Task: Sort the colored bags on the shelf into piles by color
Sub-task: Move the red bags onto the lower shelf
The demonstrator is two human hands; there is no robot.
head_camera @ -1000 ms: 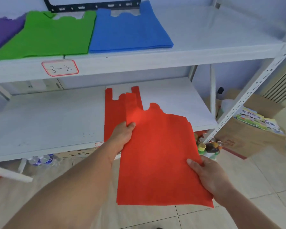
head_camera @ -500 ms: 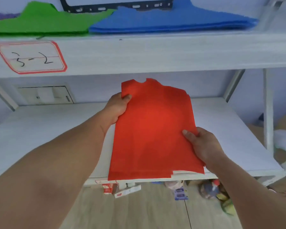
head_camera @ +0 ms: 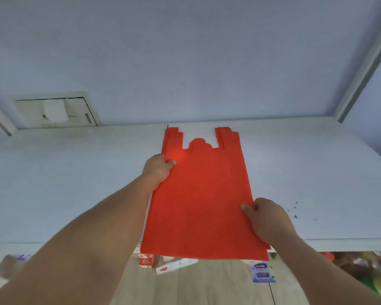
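Red bag (head_camera: 204,194) lay flat on the white shelf (head_camera: 75,183), centre of frame, handles pointing to the back wall (head_camera: 185,58), bottom edge hanging just over the shelf's front lip. Stepped edges at the handles and at the bottom right corner told me there was more than one red bag underneath, so I read this as the red pile w/ the top bag being squared onto it.

My left hand (head_camera: 160,170) pinched the bag's left edge just below the left handle, thumb on top. My right hand (head_camera: 265,219) pinched the right edge low down, thumb on top, fingers curled under. Both grips clamped on the bag, neither loose.

Step in hand, as I judged it: placing and aligning the red bag on its pile. Next move called for letting go w/ both hands w/o dragging the top layer, maybe nudging the pile back so it didn't overhang. Thin fabric probably slides easily.

Cartons (head_camera: 147,259) on the floor (head_camera: 207,287) below, lower centre; wall panel (head_camera: 55,112) at upper left.
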